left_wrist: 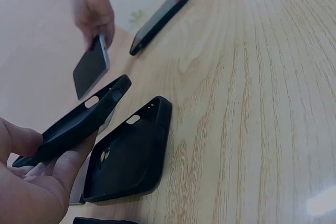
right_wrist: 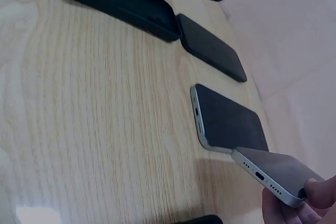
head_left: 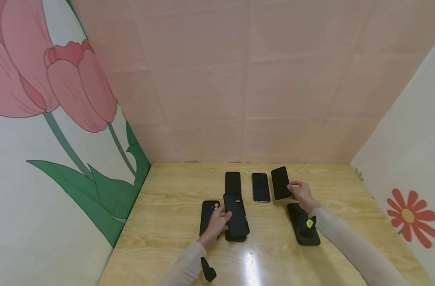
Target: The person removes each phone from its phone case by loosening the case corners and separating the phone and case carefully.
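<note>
My left hand [head_left: 217, 223] holds a black phone case [head_left: 236, 214] by its side, thumb on one face and fingers beneath. Its hollow inside and camera cutout show in the left wrist view. Another black phone case [left_wrist: 128, 156] lies hollow side up on the table below it. My right hand [head_left: 302, 194] pinches a dark-screened phone [head_left: 281, 183] by its lower corner. Silver edges and a charging port show on this phone in the right wrist view, where it is tilted above the table. Close beside it lies a second silver-edged phone [right_wrist: 231, 119], screen up.
At the back lies a black phone-shaped slab [head_left: 233, 182]. Left of the held case is a black case with camera openings [head_left: 206, 214], partly behind my left hand. A black-edged phone-shaped thing [head_left: 299, 222] lies under my right wrist. Walls border the wooden table [head_left: 174, 186].
</note>
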Motion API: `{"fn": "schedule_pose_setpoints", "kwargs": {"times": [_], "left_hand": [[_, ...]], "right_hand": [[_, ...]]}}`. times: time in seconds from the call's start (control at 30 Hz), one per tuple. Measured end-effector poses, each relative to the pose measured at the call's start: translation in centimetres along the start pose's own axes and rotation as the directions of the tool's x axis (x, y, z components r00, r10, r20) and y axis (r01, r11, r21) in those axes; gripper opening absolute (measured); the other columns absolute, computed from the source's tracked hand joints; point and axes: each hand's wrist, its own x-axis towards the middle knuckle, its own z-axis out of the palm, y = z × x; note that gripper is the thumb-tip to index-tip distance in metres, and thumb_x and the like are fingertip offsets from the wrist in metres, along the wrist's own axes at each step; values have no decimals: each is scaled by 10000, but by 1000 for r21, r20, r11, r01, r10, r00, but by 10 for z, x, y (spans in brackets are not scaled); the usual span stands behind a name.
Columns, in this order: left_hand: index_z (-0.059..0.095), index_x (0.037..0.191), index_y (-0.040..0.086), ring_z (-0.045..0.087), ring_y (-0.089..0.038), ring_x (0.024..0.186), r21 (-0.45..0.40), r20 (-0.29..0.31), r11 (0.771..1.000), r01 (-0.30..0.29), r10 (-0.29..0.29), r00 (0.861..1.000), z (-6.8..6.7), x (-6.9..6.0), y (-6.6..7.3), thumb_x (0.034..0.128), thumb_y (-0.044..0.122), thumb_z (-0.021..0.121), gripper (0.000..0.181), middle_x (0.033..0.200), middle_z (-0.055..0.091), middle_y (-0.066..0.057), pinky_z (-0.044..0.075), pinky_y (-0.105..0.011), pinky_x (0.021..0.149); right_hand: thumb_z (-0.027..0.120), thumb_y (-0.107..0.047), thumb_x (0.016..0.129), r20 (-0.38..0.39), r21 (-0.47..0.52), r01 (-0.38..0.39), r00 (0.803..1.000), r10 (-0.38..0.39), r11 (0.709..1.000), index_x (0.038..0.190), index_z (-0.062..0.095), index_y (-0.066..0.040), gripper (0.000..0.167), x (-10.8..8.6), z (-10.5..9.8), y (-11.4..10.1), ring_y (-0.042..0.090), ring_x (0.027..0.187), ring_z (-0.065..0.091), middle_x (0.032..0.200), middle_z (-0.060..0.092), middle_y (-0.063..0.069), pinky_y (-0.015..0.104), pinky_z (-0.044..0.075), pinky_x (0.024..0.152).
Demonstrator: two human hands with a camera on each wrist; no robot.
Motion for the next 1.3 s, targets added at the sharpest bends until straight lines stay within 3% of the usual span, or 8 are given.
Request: {"fn": "schedule_pose_setpoints", "kwargs": {"times": [0.27,0.6,0.73,0.8,0.97,1.07,1.3], "left_hand": [[484,1365,-82,650,-317,1043,-16,-11,1000,-22,22,1000,0,0,4,1029,123,537,397,1151,660,-213,564,-441,793],[477,1369,-89,651,-322,1043,-2,-1,1000,2,-2,1000,2,1,2,1025,129,547,413,1164,652,-217,565,-445,791],[530,1313,-70,673,-299,986,-32,2,999,-19,19,1000,2,2,1,1028,111,535,337,1113,676,-198,572,-432,769],[529,1301,-90,675,-324,976,-45,2,999,-26,26,1000,2,0,4,1027,77,522,320,1102,675,-221,571,-451,768],[511,1324,-99,667,-331,997,-40,2,999,-17,17,1000,1,-3,7,1025,75,525,347,1123,667,-231,567,-451,779],[500,1357,-72,663,-300,1013,-31,11,999,-10,11,1000,1,0,-2,1027,131,541,390,1147,666,-205,568,-431,781],[422,1418,-96,637,-343,1071,-30,35,1000,9,-8,999,6,-3,-5,1030,152,537,475,1212,623,-244,556,-467,810]], "right_hand": [[486,4,981,-16,-53,-47,999,46,998,1315,408,196,393,11,-5,4,333,939,550,1164,487,324,309,487,726],[451,-5,998,-10,-62,-131,991,130,989,1353,363,200,419,17,-6,10,349,986,493,1213,453,325,382,465,808],[465,-9,993,-22,-43,-163,986,162,986,1353,382,193,420,20,-5,14,354,1043,479,1284,438,347,424,452,877],[524,-9,967,-21,10,-127,992,127,992,1284,457,190,380,25,-6,24,317,987,522,1210,499,329,394,478,837],[541,-6,946,-48,32,-107,993,109,994,1242,489,197,362,27,-5,33,317,923,576,1118,537,318,360,505,791],[485,-18,965,-74,-15,-144,987,143,989,1316,444,195,412,25,-2,33,330,974,573,1224,504,343,331,512,791],[484,-67,944,-92,-40,-162,983,158,986,1311,480,179,442,30,-5,37,257,905,596,1257,508,334,261,519,674]]}}
